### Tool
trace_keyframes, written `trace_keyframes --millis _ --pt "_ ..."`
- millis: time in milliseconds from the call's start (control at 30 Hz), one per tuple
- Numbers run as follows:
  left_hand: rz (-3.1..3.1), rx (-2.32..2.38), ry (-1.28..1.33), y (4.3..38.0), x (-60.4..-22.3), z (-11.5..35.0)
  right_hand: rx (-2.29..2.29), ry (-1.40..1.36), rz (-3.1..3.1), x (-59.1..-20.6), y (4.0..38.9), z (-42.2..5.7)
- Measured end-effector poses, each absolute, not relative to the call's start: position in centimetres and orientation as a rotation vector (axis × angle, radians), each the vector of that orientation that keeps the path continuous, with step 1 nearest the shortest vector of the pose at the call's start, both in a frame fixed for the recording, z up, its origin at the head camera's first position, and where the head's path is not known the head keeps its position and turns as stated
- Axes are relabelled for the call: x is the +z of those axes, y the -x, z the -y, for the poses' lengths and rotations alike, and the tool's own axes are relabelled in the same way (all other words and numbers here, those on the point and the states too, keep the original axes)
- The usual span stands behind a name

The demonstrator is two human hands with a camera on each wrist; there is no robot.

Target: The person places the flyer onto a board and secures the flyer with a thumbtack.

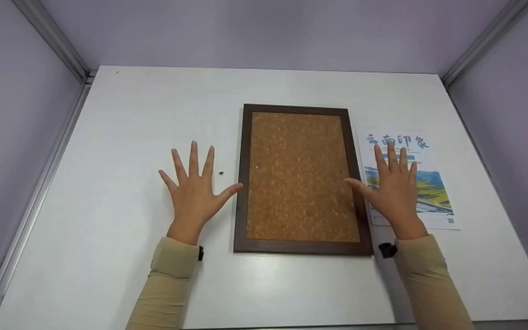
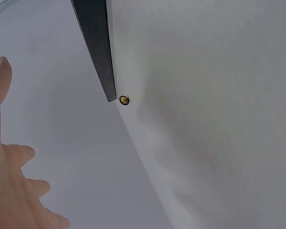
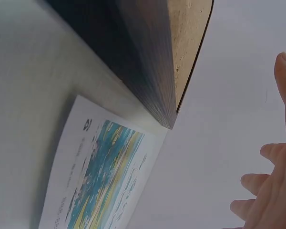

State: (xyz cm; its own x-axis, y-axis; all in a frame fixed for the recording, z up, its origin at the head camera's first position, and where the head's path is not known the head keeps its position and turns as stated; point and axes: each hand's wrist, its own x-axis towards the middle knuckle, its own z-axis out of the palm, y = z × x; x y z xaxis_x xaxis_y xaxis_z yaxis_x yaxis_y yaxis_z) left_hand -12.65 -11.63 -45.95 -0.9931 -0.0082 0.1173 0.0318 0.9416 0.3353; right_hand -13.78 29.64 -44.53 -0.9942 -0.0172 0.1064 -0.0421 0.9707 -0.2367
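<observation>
My left hand (image 1: 194,197) is spread wide above the table, left of a dark-framed cork board (image 1: 300,178), and its thumb tip overlaps the frame's left edge in the head view. Fingers splayed, my right hand (image 1: 394,190) hovers over a poster (image 1: 434,192) with blue lettering and a landscape picture. Its thumb overlaps the board's right edge. Neither hand holds anything. Between my left hand and the board lies a tiny dark item (image 1: 221,173). In the left wrist view this small item (image 2: 124,100) looks gold with a dark rim.
The board and poster lie side by side on a white table (image 1: 122,160). Pale walls (image 1: 264,34) with metal corner rails close it in at the back and both sides. A black wrist device (image 1: 387,250) sits by the right sleeve.
</observation>
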Motion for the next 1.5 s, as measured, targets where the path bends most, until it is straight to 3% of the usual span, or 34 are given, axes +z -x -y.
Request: trace_keyframes --millis 433,867,1500 --pt "2.934 -0.743 0.043 12.8 -45.5 11.4 0.739 0.093 2.971 -43.4 13.4 -31.9" --pt "2.868 -1.435 0.015 12.8 -45.3 11.1 1.054 0.335 2.886 -42.3 13.5 -36.9" --pt "2.890 -1.809 -0.020 13.7 -47.8 9.8 1.158 0.604 2.952 -44.4 13.9 -43.2"
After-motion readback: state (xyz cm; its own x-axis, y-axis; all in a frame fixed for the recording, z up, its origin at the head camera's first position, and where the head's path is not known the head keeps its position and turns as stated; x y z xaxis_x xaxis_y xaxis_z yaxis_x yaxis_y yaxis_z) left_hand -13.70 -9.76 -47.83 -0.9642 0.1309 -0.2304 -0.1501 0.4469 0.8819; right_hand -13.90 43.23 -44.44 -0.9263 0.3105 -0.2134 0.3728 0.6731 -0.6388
